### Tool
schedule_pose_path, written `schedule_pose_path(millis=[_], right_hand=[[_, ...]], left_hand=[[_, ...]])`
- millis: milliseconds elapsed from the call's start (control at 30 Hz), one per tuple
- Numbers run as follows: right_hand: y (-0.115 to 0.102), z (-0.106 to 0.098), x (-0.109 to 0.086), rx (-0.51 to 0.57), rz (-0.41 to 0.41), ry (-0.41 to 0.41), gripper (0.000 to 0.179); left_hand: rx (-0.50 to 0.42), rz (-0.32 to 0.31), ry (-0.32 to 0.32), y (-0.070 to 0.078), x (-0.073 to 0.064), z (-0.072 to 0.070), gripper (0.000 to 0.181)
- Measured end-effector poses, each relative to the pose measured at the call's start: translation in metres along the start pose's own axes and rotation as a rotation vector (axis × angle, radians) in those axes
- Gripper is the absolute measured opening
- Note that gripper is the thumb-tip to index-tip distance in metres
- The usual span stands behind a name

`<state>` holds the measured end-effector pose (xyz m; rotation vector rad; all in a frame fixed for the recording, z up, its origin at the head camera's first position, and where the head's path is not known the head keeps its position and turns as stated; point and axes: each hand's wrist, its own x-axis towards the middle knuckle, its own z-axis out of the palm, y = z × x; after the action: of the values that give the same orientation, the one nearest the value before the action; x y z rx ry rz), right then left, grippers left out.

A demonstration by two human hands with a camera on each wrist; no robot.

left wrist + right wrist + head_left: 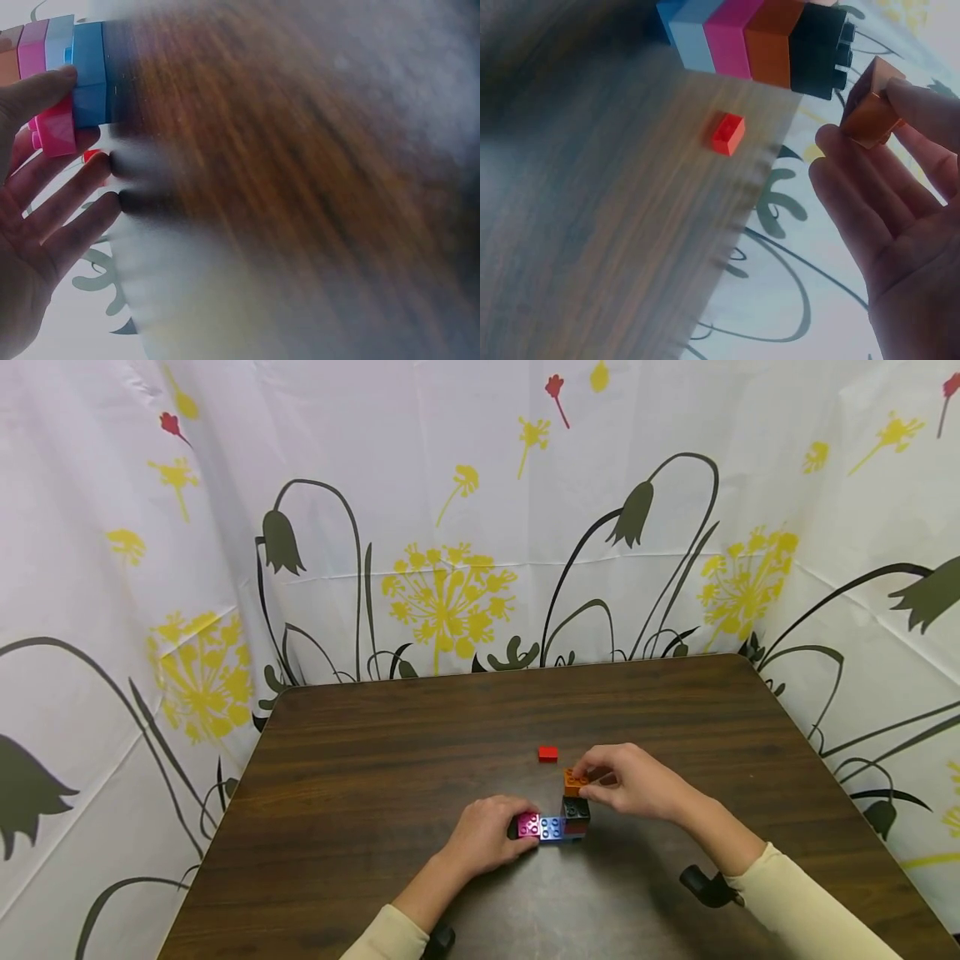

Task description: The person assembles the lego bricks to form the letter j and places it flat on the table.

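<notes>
In the head view my left hand holds the low end of a toy brick build, around a pink brick seated on a blue brick. Its thumb lies against the blue brick in the left wrist view. At the other end rises a stack, with light blue, pink and orange bricks under a black brick on top. My right hand pinches a loose orange brick between thumb and fingers. A gap separates it from the black brick's studs.
A small red brick lies on the brown wooden table, beyond the build. A white curtain with printed flowers hangs behind the table's far edge.
</notes>
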<state>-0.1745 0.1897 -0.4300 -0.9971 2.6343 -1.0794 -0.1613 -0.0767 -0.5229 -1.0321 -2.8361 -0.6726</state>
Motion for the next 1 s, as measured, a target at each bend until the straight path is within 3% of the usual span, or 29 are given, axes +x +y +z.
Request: schedule_pose_path(millis=[400, 1000], right_hand=[[-0.008, 0.012, -0.016, -0.097, -0.083, 0.073, 0.019], [-0.009, 0.021, -0.023, -0.127, -0.070, 0.126, 0.019]], left_hand=[[-0.011, 0.003, 0.008, 0.000, -0.001, 0.000, 0.034], [-0.014, -0.021, -0.030, 0.000, -0.001, -0.001, 0.034]])
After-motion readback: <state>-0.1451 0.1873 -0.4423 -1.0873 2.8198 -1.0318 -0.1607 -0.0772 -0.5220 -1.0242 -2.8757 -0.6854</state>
